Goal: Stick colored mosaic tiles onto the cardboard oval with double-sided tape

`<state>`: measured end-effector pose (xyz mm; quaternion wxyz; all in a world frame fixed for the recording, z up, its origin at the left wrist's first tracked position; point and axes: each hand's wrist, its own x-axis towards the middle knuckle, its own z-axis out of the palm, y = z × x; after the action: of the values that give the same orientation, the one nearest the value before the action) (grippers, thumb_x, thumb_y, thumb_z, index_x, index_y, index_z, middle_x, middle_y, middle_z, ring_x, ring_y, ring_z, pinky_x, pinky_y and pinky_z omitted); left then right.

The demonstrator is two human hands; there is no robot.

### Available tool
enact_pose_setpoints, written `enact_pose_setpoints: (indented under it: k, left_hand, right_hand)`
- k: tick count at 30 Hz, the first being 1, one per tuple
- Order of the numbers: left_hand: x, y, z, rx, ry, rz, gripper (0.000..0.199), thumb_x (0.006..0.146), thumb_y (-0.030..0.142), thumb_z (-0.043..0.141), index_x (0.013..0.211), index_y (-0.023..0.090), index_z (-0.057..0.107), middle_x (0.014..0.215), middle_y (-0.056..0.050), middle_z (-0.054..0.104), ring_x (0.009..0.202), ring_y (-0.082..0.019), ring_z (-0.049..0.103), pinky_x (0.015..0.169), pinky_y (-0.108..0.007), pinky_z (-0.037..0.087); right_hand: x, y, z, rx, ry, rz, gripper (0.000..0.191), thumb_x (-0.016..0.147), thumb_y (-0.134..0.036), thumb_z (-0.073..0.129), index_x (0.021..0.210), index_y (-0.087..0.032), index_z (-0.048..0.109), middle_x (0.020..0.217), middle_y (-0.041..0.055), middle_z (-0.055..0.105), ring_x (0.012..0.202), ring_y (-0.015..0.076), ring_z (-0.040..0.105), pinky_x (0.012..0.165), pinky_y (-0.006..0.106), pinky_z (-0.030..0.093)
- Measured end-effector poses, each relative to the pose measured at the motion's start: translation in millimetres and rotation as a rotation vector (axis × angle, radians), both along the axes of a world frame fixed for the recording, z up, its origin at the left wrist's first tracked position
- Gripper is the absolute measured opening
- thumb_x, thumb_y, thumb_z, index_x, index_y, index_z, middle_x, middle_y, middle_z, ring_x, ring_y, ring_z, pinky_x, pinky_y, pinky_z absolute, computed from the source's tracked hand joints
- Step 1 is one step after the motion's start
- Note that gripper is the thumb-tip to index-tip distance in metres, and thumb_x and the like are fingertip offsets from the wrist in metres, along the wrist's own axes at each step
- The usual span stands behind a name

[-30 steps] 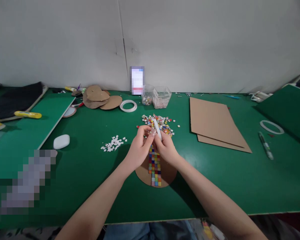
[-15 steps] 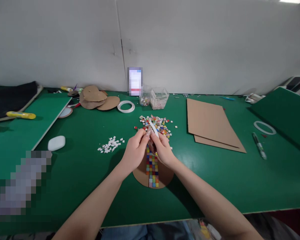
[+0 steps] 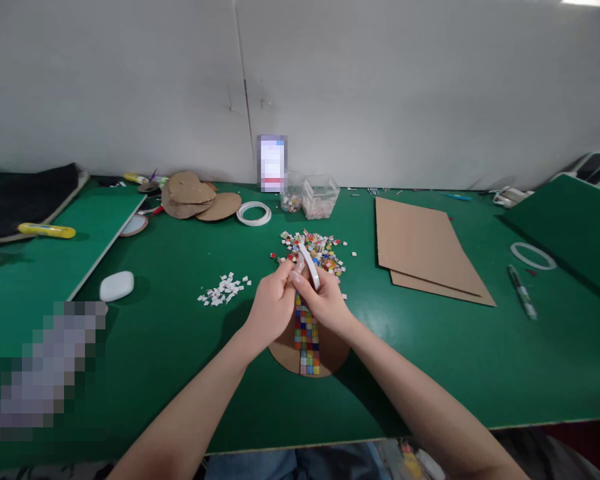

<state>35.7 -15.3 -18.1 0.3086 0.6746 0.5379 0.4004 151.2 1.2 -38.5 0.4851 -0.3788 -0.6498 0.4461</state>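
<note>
My left hand (image 3: 274, 303) and my right hand (image 3: 326, 300) meet above a round cardboard disc (image 3: 334, 357). Fingers of my right hand are wrapped round a white ring-shaped roll (image 3: 309, 265), seen nearly edge-on. My left hand is closed against it, its fingertips pinching something I cannot make out. Below the hands, rows of coloured mosaic tiles (image 3: 309, 340) run down the disc to its near edge. Beyond the fingers lies a heap of loose coloured tiles (image 3: 325, 248). White square bits (image 3: 224, 291) are scattered to the left of my left hand.
Clear containers (image 3: 320, 198), a lit phone (image 3: 272, 162) and a white tape roll (image 3: 253, 213) stand or lie at the back. Cardboard sheets (image 3: 420, 250) and a pen (image 3: 522, 292) are on the right. Cardboard discs (image 3: 187, 193), a white case (image 3: 117, 287) and a yellow cutter (image 3: 47, 231) are left.
The white roll has tilted and shows more of its edge between the hands. My right thumb has shifted left towards my left fingertips. The whole view has moved slightly.
</note>
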Motion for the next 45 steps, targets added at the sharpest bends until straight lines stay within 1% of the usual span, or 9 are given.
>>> enact_pose_setpoints:
  k: [5,9,16,20,25,28,33,40,45]
  left_hand:
    - [0,2,-5.6,0.002,0.034,0.028,0.02,0.087,0.02,0.033,0.068,0.02,0.038,0.056,0.003,0.042,0.05,-0.011,0.04,0.05,-0.024,0.029]
    - [-2,2,-7.1,-0.006,0.027,0.01,0.018,0.086,0.018,0.033,0.069,0.019,0.04,0.058,0.002,0.045,0.052,-0.012,0.043,0.051,-0.024,0.031]
    - [-6,3,-2.8,-0.099,-0.183,-0.155,0.024,0.09,0.027,0.033,0.068,0.019,0.039,0.058,0.003,0.041,0.051,-0.009,0.039,0.049,-0.023,0.034]
    - [-1,2,-5.6,-0.132,-0.277,-0.108,0.023,0.089,0.03,0.035,0.07,0.019,0.041,0.059,0.003,0.04,0.052,-0.01,0.04,0.05,-0.022,0.035]
    - [2,0,-8.7,-0.069,-0.202,-0.047,0.024,0.091,0.035,0.033,0.077,0.019,0.044,0.063,0.002,0.045,0.06,-0.011,0.045,0.055,-0.023,0.037]
    - [2,-1,-9.5,-0.039,-0.181,-0.082,0.024,0.092,0.034,0.03,0.078,0.019,0.043,0.065,0.002,0.046,0.062,-0.012,0.047,0.057,-0.024,0.037]
    - [4,-1,-9.5,-0.075,-0.277,-0.1,0.027,0.092,0.038,0.028,0.078,0.02,0.042,0.066,0.002,0.047,0.06,-0.012,0.047,0.057,-0.024,0.037]
    - [3,-2,-5.5,-0.05,-0.211,-0.152,0.024,0.089,0.04,0.038,0.077,0.019,0.041,0.067,0.004,0.045,0.06,-0.01,0.046,0.057,-0.022,0.037]
    - [-2,-1,-3.8,-0.007,-0.096,-0.179,0.026,0.091,0.038,0.034,0.074,0.019,0.039,0.064,0.004,0.047,0.058,-0.011,0.046,0.056,-0.023,0.035]
  right_hand:
    - [0,1,0.6,0.018,-0.013,0.043,0.026,0.087,-0.036,0.045,0.068,-0.019,0.045,0.056,-0.0056,0.034,0.049,0.0082,0.03,0.045,0.022,0.03]
    - [2,-1,2.0,0.023,-0.013,0.073,0.028,0.089,-0.036,0.04,0.067,-0.02,0.042,0.054,-0.0059,0.035,0.046,0.0079,0.031,0.043,0.022,0.03]
    - [8,-2,0.6,0.061,-0.035,0.118,0.031,0.091,-0.033,0.037,0.063,-0.02,0.039,0.05,-0.0061,0.038,0.041,0.0077,0.032,0.039,0.022,0.028]
    - [9,0,-2.8,0.045,-0.032,0.103,0.031,0.091,-0.034,0.038,0.063,-0.02,0.039,0.049,-0.0059,0.038,0.041,0.0076,0.034,0.039,0.021,0.028]
    - [11,3,-5.1,0.079,-0.063,0.041,0.03,0.09,-0.036,0.042,0.065,-0.018,0.045,0.052,-0.0054,0.037,0.045,0.0074,0.032,0.041,0.021,0.027]
    - [10,3,-5.1,0.036,-0.027,0.038,0.033,0.089,-0.039,0.043,0.064,-0.018,0.045,0.05,-0.0058,0.036,0.044,0.0075,0.031,0.04,0.021,0.026]
    - [9,4,-5.7,-0.071,0.078,0.03,0.036,0.086,-0.044,0.045,0.06,-0.019,0.042,0.044,-0.0075,0.033,0.038,0.0065,0.026,0.036,0.021,0.022]
    - [9,7,-3.2,-0.267,0.297,0.226,0.04,0.079,-0.049,0.053,0.055,-0.02,0.041,0.037,-0.009,0.032,0.032,0.0052,0.024,0.032,0.02,0.018]
    - [9,7,-4.9,-0.302,0.372,0.249,0.041,0.079,-0.046,0.054,0.052,-0.019,0.041,0.037,-0.0083,0.033,0.032,0.0049,0.025,0.033,0.021,0.018]
